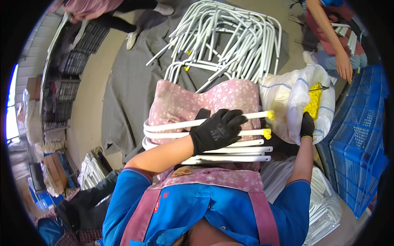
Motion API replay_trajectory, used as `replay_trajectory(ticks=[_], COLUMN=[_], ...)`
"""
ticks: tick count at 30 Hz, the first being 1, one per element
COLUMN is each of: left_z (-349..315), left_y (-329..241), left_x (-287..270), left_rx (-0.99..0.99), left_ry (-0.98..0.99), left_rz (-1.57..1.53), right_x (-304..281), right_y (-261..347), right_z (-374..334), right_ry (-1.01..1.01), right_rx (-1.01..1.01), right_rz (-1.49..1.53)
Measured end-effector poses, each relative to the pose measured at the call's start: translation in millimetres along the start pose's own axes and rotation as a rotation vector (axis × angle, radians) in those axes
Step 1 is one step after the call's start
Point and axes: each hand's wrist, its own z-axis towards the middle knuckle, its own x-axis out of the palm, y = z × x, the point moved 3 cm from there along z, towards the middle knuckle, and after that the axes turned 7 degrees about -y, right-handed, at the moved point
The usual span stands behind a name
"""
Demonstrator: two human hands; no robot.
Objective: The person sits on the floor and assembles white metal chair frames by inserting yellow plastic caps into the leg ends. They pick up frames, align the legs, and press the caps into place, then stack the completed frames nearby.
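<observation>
Several white bent metal tubes point(170, 126) lie across my lap, over a pink flowered apron point(180, 100). The two farthest tubes have yellow end caps point(269, 115) on their right ends; the nearer ones show bare ends with small holes. My left hand point(218, 130), in a black glove, lies over the far tubes with its fingers curled round them. At the right stands a white woven sack point(293, 110) with its mouth open, holding many small yellow caps point(314, 98). My right hand point(307, 125), also gloved in black, reaches into it; its fingertips are hidden.
A large heap of white bent tubes point(230, 37) lies on a grey cloth point(123, 94) ahead. Blue plastic crates point(353, 139) stand at the right. Another person's hand point(344, 67) hangs near the sack. Wrapped tubes point(324, 205) lie at the lower right.
</observation>
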Motion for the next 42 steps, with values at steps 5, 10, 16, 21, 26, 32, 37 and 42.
replay_trajectory(ticks=[5,10,16,21,26,32,37,42], left_z=[6,14,11,10,13,11,6,-19], left_y=[0,-6,-5,-5,-6,-10,-19,-34], left_x=[-6,-11,-7,-8,-11,-13,-29,-42], left_rx=[-0.026,-0.045,-0.043,-0.070,-0.041,0.097,-0.030,-0.062], left_ry=[0.057,0.072,0.084,0.097,0.066,0.095,0.092,0.182], left_rz=[-0.061,-0.010,0.000,0.031,-0.023,0.033,-0.026,-0.043], right_x=[9,16,27,36,33,8,-24,-69], right_y=[-4,3,5,7,10,37,42,27], right_z=[-2,7,4,-3,-4,-6,-7,0], right_ry=[0.213,0.273,0.290,0.252,0.356,0.022,-0.227,-0.479], right_rx=[0.254,0.199,0.083,-0.191,-0.096,0.048,0.232,0.461], right_rz=[-0.016,0.254,0.357,0.311,0.217,0.081,-0.044,0.645])
